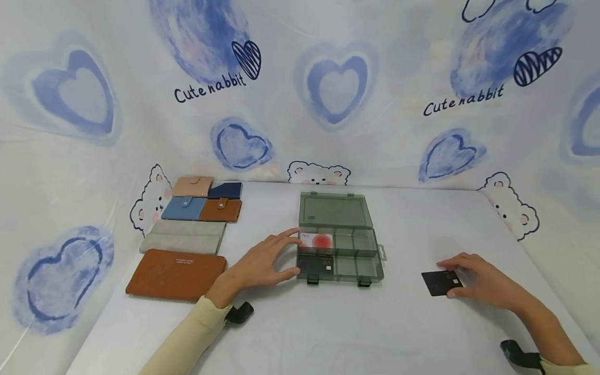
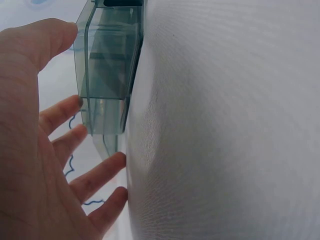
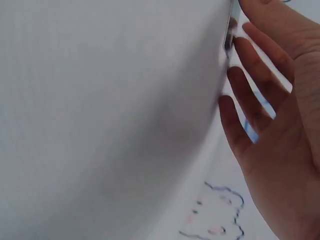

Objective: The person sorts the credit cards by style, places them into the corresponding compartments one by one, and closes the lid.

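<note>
A translucent green compartment box (image 1: 358,266) lies with its lid (image 1: 335,210) folded back, away from the person. In its left compartments are a white card with a red circle (image 1: 322,240) and a black card marked VIP (image 1: 315,264). My left hand (image 1: 260,263) is at the box's left side, thumb and fingers spread, fingertips right at the rim. In the left wrist view, thumb and fingertips come up to the green wall (image 2: 107,65). Off to the right, my right hand (image 1: 487,281) pinches another black card (image 1: 436,283) between thumb and fingers, low over the table.
At the left lie a long brown wallet (image 1: 175,273), a grey wallet (image 1: 185,237), a blue card holder (image 1: 183,208), a brown card holder (image 1: 222,210), a beige one (image 1: 192,186) and a dark blue one (image 1: 226,190). A white cloth with printed hearts (image 1: 337,91) hangs behind the table.
</note>
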The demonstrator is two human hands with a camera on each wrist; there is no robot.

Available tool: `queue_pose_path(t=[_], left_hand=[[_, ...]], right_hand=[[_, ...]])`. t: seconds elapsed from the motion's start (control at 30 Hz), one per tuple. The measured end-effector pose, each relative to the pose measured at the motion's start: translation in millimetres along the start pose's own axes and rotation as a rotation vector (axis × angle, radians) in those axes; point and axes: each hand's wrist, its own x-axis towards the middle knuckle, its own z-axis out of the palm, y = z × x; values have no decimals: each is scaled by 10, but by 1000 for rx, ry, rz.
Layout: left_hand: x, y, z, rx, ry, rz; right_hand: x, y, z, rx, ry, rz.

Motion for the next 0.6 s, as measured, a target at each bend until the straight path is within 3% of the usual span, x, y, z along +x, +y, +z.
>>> queue_pose_path(t=[0.27,0.6], left_hand=[[-13,23,-28,2,-4,-7],[-17,32,-26,6,1,8]], right_hand=[[-67,37,-51,99,-33,-7],[-45,13,-43,-15,-6,78]])
